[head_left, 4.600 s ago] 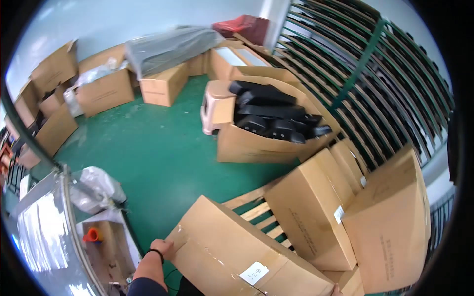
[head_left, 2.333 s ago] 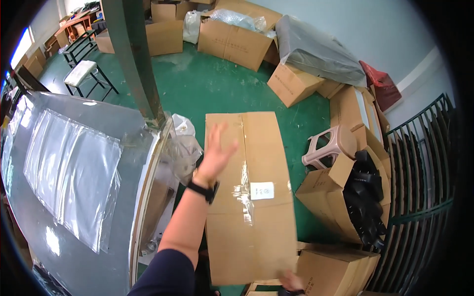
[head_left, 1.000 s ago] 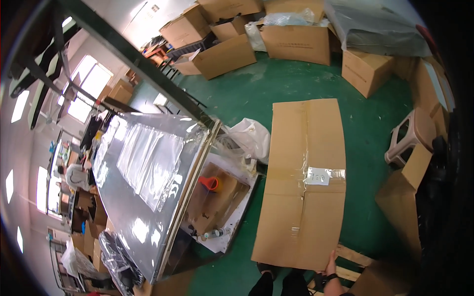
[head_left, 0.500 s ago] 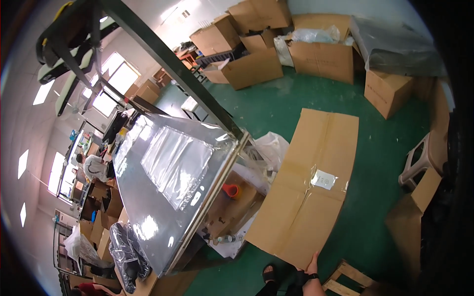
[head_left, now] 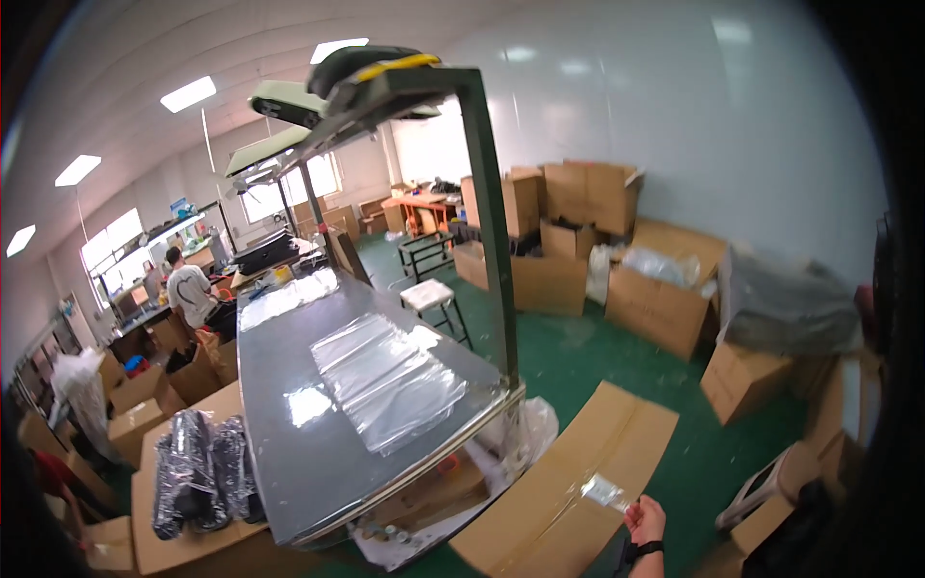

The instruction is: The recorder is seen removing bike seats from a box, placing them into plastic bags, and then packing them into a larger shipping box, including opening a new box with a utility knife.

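Lengthwise away rightward, the carton (head_left: 564, 486)

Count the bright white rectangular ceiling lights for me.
4, slanting across the upper left: the lowest light by the rim, the second light, the third light, and the highest light over the dark green metal frame. That frame may hide others.

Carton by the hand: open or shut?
Shut on the visible side: the carton has clear tape along its closed seam. Underside hidden.
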### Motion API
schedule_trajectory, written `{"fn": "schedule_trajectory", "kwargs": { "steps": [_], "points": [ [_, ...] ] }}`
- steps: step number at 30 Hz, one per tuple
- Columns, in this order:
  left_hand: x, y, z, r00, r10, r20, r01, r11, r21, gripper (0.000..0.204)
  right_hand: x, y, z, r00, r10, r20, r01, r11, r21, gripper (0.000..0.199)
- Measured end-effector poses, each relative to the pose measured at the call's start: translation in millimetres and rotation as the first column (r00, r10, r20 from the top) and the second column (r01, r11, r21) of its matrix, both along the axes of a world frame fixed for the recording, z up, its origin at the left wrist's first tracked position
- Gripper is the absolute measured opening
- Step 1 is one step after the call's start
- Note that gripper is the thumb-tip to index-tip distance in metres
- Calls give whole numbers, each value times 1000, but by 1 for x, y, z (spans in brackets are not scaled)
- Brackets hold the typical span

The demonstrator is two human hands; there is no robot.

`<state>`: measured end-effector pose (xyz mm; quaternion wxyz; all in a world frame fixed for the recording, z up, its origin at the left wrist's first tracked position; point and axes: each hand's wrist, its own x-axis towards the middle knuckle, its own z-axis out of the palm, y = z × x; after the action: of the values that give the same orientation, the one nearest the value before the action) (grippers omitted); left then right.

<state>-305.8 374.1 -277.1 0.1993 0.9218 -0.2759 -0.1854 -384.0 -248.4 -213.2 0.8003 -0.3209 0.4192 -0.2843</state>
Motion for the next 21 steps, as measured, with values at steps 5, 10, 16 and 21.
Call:
{"fn": "schedule_trajectory", "kwargs": {
  "steps": [5,10,16,21],
  "points": [
    [42,-97,75,996,86,12,-84,989,-123,35,39,-20,212,984,155,91,-84,842,-532,14],
    [125,-138,130,890,271,368,-169,943,-286,63,85,-1,430,972,222,-75,-139,293,-946,15],
    [194,-111,166,894,283,347,-276,959,-71,82,171,69,612,1000,21,-1,5,-311,-950,20],
    [222,-104,121,873,283,398,-285,957,-55,76,273,139,672,985,-133,108,-9,-668,-744,35]
  ]
}}
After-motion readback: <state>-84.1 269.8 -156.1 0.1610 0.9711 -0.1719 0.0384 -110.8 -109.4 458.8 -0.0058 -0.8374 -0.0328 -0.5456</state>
